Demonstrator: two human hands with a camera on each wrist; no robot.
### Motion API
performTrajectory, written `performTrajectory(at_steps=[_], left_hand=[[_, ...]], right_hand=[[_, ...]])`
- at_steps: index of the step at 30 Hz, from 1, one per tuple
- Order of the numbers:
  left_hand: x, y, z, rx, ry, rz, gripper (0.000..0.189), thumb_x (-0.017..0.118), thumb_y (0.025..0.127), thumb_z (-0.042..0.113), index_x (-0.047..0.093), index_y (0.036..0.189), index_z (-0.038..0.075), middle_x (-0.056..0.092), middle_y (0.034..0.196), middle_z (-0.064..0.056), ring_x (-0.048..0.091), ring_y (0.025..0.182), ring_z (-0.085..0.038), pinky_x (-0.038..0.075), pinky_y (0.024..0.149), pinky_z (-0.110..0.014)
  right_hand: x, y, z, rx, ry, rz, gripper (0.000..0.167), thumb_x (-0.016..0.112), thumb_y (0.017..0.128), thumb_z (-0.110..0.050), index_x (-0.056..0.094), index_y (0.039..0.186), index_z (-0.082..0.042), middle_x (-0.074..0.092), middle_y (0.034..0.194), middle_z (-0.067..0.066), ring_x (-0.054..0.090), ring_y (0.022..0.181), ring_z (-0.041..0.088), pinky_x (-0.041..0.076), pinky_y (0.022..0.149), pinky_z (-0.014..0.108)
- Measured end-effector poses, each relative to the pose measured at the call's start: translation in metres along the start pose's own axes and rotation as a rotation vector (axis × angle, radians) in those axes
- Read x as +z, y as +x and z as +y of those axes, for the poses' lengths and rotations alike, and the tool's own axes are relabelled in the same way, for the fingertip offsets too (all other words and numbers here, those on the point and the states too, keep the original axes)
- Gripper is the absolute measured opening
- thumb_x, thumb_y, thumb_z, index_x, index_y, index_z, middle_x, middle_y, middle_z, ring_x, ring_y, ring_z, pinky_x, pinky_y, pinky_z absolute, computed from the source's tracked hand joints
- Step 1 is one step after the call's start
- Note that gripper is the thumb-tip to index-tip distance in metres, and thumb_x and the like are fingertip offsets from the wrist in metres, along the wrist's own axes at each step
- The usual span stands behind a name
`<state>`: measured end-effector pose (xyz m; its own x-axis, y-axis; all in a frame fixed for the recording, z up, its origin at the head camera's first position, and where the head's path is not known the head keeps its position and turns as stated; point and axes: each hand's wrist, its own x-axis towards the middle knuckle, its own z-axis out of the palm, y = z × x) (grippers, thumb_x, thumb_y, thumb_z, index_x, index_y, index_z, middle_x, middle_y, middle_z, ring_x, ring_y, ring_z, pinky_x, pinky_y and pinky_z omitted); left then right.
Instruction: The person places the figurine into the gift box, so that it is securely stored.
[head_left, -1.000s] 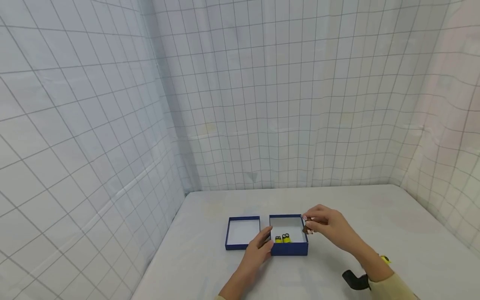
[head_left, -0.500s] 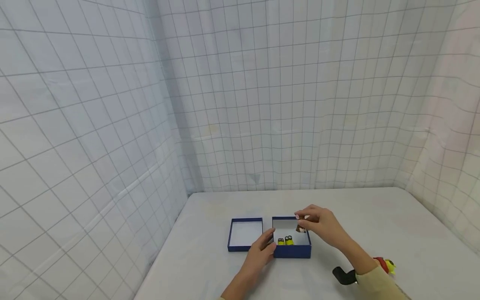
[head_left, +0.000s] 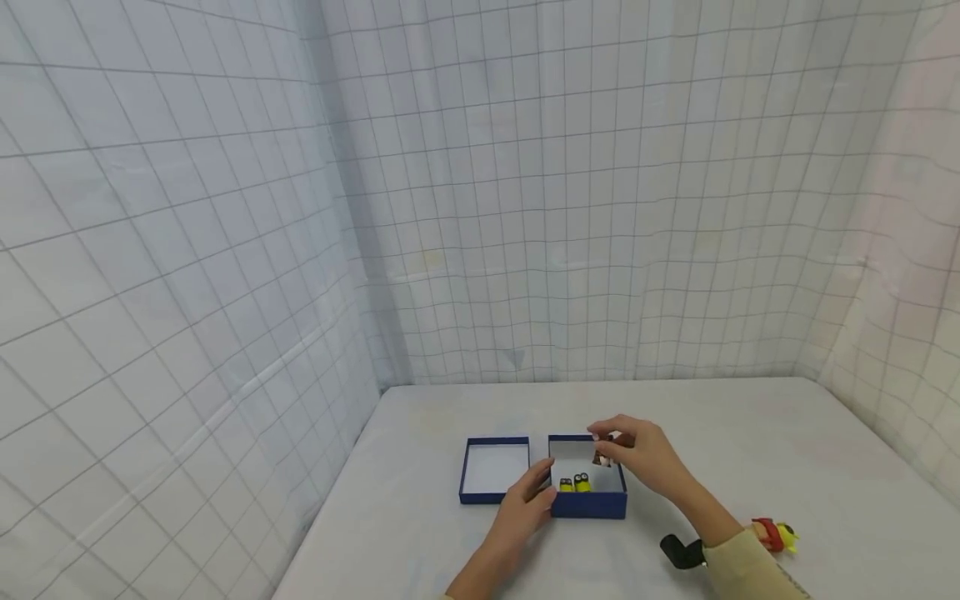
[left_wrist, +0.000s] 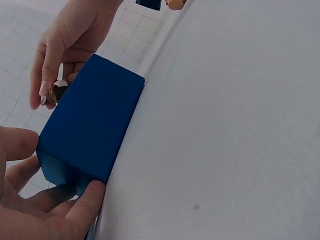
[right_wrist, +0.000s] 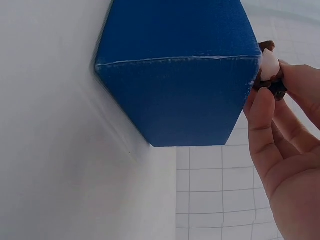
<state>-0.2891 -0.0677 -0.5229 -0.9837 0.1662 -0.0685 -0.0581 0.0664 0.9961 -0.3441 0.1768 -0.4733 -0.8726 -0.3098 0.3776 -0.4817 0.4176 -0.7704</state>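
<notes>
My left hand [head_left: 519, 510] lies against the left end of an open blue box [head_left: 589, 505], its thumb at the front corner and its other fingers along the side wall. In the left wrist view this hand's fingertips touch the box's end. Over the box's right part, my right hand [head_left: 647, 457] pinches a small brown and white toy figure [right_wrist: 270, 65] between thumb and fingertips, close by the right wall. Inside stand two small yellow toy figures with dark tops, a left one [head_left: 566, 485] and a right one [head_left: 582, 482], near the front wall.
A shallow blue-rimmed lid [head_left: 483, 498] with a white inside lies left of the box. Near my right forearm are a bent black piece [head_left: 681, 553] and a red and yellow toy [head_left: 780, 536], partly covered by the sleeve. Gridded white sheeting [head_left: 517, 208] stands behind the table.
My right hand has moved left with the brown toy figure, from beside the right wall to over the box's inside. The left hand stays at the box's side. The view has shifted slightly.
</notes>
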Motion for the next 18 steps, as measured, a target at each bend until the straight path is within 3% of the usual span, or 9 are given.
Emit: performTrajectory(at_steps=[5, 9, 18], left_hand=[[-0.0002, 0.0007, 0.0005, 0.011, 0.019, 0.009, 0.047, 0.059, 0.103, 0.022, 0.051, 0.148, 0.031, 0.042, 0.156, -0.011, 0.046, 0.137, -0.037, 0.053, 0.099, -0.048], [-0.0002, 0.0006, 0.0024, 0.022, 0.021, 0.001, 0.048, 0.059, 0.103, 0.024, 0.050, 0.149, 0.031, 0.041, 0.157, -0.010, 0.044, 0.139, -0.036, 0.052, 0.101, -0.047], [-0.0002, 0.0004, 0.0009, 0.011, 0.007, -0.021, 0.048, 0.057, 0.104, 0.022, 0.048, 0.150, 0.029, 0.040, 0.158, -0.010, 0.041, 0.141, -0.037, 0.050, 0.103, -0.047]], right_hand=[[0.0021, 0.0016, 0.0026, -0.062, -0.057, -0.019, 0.017, 0.074, 0.093, -0.020, 0.077, 0.109, -0.014, 0.070, 0.105, -0.005, 0.067, 0.082, 0.012, 0.059, 0.067, 0.027], [0.0022, 0.0037, 0.0044, -0.111, -0.114, -0.015, 0.013, 0.073, 0.094, -0.019, 0.078, 0.105, -0.015, 0.069, 0.104, -0.008, 0.066, 0.083, 0.009, 0.058, 0.069, 0.026], [-0.0001, 0.0025, 0.0043, -0.095, -0.133, -0.067, 0.020, 0.070, 0.095, -0.008, 0.077, 0.106, -0.023, 0.068, 0.106, -0.009, 0.066, 0.084, 0.008, 0.059, 0.070, 0.026]])
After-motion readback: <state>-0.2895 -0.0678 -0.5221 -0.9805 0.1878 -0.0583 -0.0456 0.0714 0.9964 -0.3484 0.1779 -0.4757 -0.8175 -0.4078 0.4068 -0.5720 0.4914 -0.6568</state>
